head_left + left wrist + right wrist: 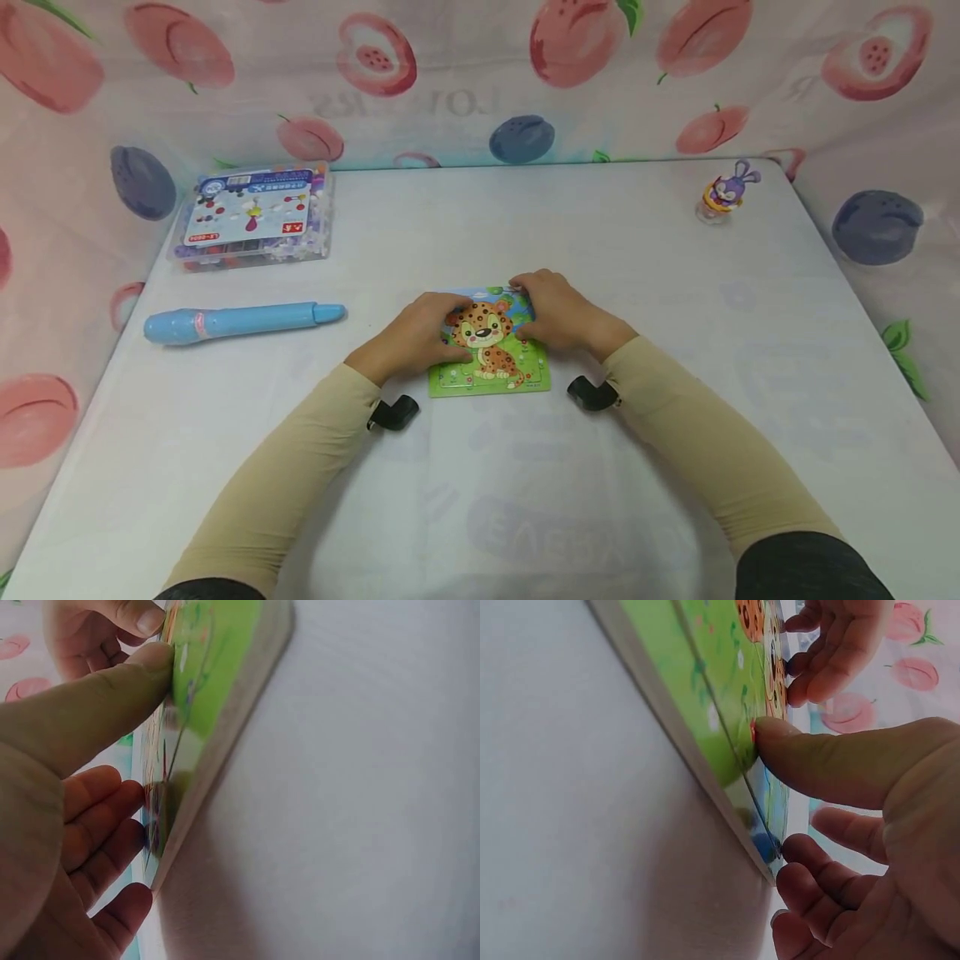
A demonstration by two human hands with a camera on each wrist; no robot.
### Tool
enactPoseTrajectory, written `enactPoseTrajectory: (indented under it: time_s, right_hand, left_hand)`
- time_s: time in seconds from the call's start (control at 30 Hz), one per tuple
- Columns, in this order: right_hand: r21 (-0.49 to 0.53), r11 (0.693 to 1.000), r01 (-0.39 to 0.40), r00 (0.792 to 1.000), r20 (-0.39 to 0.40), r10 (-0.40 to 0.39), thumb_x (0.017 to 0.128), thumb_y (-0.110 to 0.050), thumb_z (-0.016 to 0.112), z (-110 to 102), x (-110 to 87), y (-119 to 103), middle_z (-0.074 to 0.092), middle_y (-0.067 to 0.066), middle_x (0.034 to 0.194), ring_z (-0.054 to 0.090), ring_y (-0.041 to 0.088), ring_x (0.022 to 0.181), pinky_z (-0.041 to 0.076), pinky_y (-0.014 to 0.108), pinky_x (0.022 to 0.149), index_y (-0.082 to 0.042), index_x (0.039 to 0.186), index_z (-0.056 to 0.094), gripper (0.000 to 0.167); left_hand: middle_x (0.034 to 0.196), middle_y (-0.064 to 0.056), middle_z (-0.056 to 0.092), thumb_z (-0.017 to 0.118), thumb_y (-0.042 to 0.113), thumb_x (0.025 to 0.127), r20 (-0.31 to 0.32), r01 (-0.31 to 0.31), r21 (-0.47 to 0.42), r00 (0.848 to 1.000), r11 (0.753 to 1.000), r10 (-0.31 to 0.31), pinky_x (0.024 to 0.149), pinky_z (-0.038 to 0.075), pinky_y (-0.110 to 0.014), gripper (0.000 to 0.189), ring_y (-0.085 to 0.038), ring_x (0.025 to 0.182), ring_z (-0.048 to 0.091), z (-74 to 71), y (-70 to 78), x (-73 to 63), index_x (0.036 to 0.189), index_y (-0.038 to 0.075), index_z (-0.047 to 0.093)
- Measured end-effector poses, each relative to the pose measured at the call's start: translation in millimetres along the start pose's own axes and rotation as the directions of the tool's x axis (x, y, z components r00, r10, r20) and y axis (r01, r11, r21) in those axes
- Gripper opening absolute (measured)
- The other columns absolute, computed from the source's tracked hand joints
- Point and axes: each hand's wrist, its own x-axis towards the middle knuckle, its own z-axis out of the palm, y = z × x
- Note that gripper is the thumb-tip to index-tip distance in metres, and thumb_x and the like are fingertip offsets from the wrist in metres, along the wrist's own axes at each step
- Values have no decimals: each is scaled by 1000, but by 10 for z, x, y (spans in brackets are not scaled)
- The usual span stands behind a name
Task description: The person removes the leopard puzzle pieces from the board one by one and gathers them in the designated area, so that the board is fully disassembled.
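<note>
Panel (491, 343), printed with a spotted cub (483, 327), lay face up on the white table (525, 487), between the two hands. The left hand (416, 335) covered part of its left side; the right hand (558, 312) reached over its upper right part. Both hands were spread, thumb well apart from the fingers. In the wrist views each thumb rested on the printed face, and the fingertips lay at or close to the panel's border; contact of every finger could not be confirmed. Neither hand was found to be pinching the panel.

State of completion: the cub's face, body and tail read as one continuous picture, and no gap was noted in the exposed part. A thin seam (739, 761) ran inside the border. The picture was therefore judged complete or nearly so; anything left to seat or align would have been under the hands, where inspection was not possible.

Items apart from the work: a clear plastic case (251, 208) and a blue wand-shaped item (243, 323) lay to the left; a purple figurine (726, 192) stood at the far right.
</note>
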Motion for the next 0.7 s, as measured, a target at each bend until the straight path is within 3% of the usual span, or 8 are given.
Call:
enactPoseTrajectory:
  time_s: [0.23,0.53,0.7]
  right_hand:
    - [3,1000,2,1000,26,-2,91,-15,74,-8,-19,-25,47,21,135,39,37,128,36,47,109,4,148,39,70]
    - [-100,994,-39,997,-69,32,85,-31,81,-38,-83,5,58,16,137,46,38,126,40,52,104,2,143,50,73]
    - [-120,992,-37,996,-83,28,85,-31,81,-33,-103,0,61,15,133,51,36,119,43,50,100,1,142,52,71]
  left_hand:
    - [144,-14,51,84,27,83,19,11,8,1000,1000,-11,114,31,-45,75,-32,135,41,-24,28,10,145,2,49]
    - [148,-11,47,84,27,84,60,53,10,997,999,-53,115,27,-49,78,-32,139,36,-47,54,35,149,7,47]
    - [148,-11,48,84,27,83,68,46,11,997,999,-47,115,28,-48,79,-32,139,37,-44,35,43,149,7,46]
